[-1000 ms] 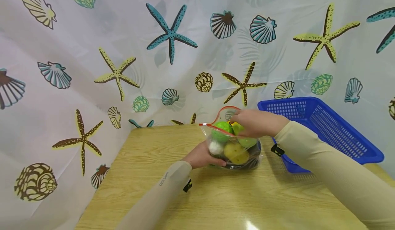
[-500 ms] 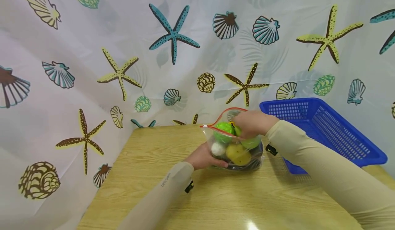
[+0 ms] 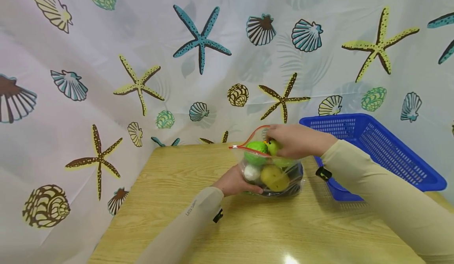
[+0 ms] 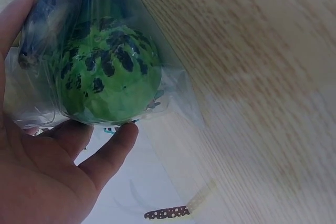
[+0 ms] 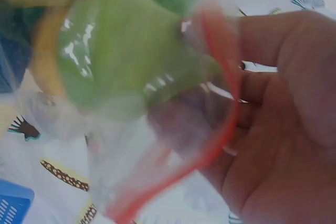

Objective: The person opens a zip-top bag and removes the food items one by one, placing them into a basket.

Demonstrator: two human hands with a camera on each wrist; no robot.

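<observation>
A clear zip-top bag [image 3: 252,150] with a red zip edge stands on the table, its mouth open and its body full. Through the plastic show a bumpy green round thing [image 3: 256,156], a white ball [image 3: 251,173], a potato-like yellow thing [image 3: 274,178] and dark shapes at the bottom. My left hand [image 3: 237,181] grips the bag's lower left side, thumb in front; beside its fingertips is a green ball with dark patches [image 4: 110,72]. At the mouth, my right hand [image 3: 299,141] pinches the neck of a green pear [image 5: 115,51], fingers partly behind plastic.
A blue plastic basket [image 3: 388,149] with lattice walls stands to the right, partly behind the right forearm. The wooden table [image 3: 177,169] ends at a white curtain [image 3: 159,39] printed with starfish and shells. Black bands sit at both wrists.
My right hand moved a little left and deeper into the bag's mouth, then back right. The left hand keeps its grip low on the bag. The head view has shifted slightly.
</observation>
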